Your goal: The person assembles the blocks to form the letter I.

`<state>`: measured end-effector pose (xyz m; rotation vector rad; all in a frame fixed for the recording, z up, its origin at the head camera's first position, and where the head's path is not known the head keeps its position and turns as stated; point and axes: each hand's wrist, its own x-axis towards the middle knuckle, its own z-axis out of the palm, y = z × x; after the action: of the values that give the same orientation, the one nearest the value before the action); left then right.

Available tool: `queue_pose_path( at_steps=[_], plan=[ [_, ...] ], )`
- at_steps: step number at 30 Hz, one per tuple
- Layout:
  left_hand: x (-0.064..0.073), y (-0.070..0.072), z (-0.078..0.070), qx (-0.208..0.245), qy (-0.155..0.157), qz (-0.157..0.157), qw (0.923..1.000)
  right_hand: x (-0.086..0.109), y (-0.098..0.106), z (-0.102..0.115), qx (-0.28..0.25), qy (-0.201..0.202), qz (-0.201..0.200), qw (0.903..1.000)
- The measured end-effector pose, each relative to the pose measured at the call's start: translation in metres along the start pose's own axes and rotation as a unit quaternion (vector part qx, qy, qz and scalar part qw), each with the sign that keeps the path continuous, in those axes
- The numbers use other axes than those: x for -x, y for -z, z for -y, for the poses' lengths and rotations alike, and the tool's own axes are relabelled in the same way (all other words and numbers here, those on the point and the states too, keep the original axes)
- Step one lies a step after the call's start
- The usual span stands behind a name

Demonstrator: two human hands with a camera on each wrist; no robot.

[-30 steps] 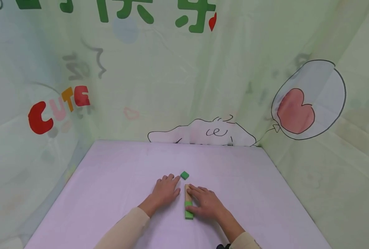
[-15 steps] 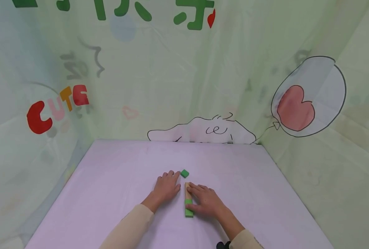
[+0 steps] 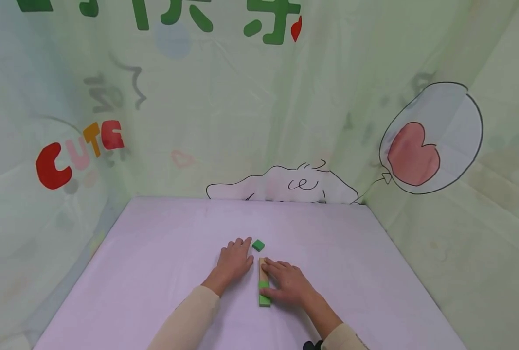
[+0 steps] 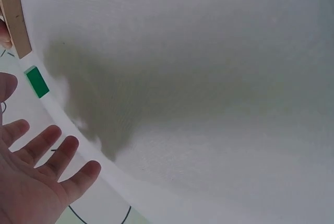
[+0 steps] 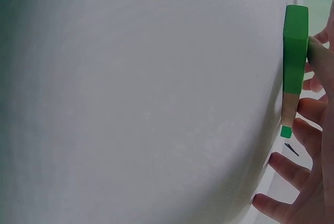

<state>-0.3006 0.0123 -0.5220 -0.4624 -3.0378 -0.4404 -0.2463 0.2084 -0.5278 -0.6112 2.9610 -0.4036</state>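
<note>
A narrow wooden bar (image 3: pixel 263 276), bright green at the near part and bare wood at the far part, lies lengthwise on the table. My right hand (image 3: pixel 292 284) rests on it from the right, thumb on the green part and fingertips on the bare wood. Beyond the bar's far end sits a small green block (image 3: pixel 258 245), turned cornerwise, with a gap between them. Just left of that block is my left hand (image 3: pixel 234 260), fingers spread, index tip beside the block and apart from it. The left wrist view shows the left hand's palm holding nothing.
A pale lilac cloth covers the table (image 3: pixel 176 233). Printed hanging sheets (image 3: pixel 241 107) with letters and a balloon drawing enclose its back and sides. A black object (image 3: pixel 313 345) shows at the right sleeve.
My left index finger has shifted slightly forward and away from the small green block. The right hand and the bar stay in place; the head view shifts a little.
</note>
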Motion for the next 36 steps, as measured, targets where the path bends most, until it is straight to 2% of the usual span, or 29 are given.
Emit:
queue_pose_path(
  at_steps=[11, 21, 29, 36],
  plan=[
    [-0.0033, 0.0042, 0.0002, 0.013, 0.023, 0.014, 0.9996, -0.0012, -0.0005, -0.0008, -0.002, 0.002, 0.004, 1.0],
    [-0.007, 0.0019, 0.0034, 0.023, 0.035, 0.006, 0.9991, 0.0004, 0.0007, -0.0007, -0.003, 0.006, 0.001, 1.0],
    [-0.0088, 0.0028, 0.0031, 0.041, 0.038, 0.0, 0.9985, -0.0009, 0.0, -0.0017, 0.001, 0.01, -0.001, 1.0],
    [-0.0081, 0.0027, -0.0001, 0.036, 0.034, -0.002, 0.9988, -0.0005, -0.0014, -0.0024, 0.002, 0.008, 0.0, 1.0]
  ],
)
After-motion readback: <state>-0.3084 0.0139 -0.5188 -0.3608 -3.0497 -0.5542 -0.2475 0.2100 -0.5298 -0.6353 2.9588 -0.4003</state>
